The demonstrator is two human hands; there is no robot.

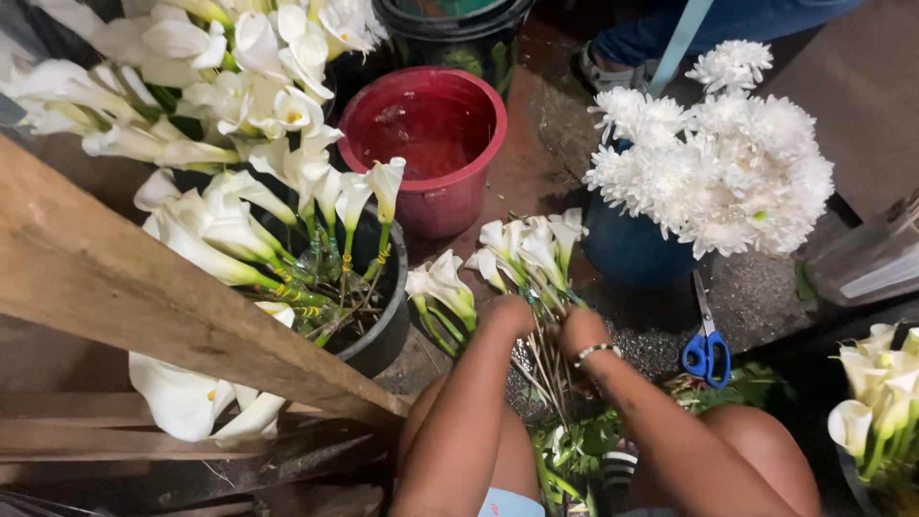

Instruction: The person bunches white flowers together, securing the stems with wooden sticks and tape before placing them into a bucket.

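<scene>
Far left: a slanting wooden beam (144, 287), and behind it white calla lilies (230, 211) standing in a black bucket (388, 316). Further along, a red bucket (426, 144) holding water, on the wet floor (536, 163).

Centre: a small bunch of calla lilies (517, 254), heads pointing away from the wearer, stems running back toward the knees, long axis roughly straight ahead, tilted slightly left. Left hand (507, 314) closed around the stems just below the blooms, knuckles up, fingers hidden. Right hand (579, 327), bracelet at the wrist, pressed against the same stems from the right; cannot tell whether curled shut or merely resting. Both hands touching the bunch, side by side, neither nearer.

Right: blue-handled scissors (706, 349) on the floor, near the right forearm, blades pointing away. Beyond, white chrysanthemums (728, 163) in a dark blue bucket (627, 251).
</scene>
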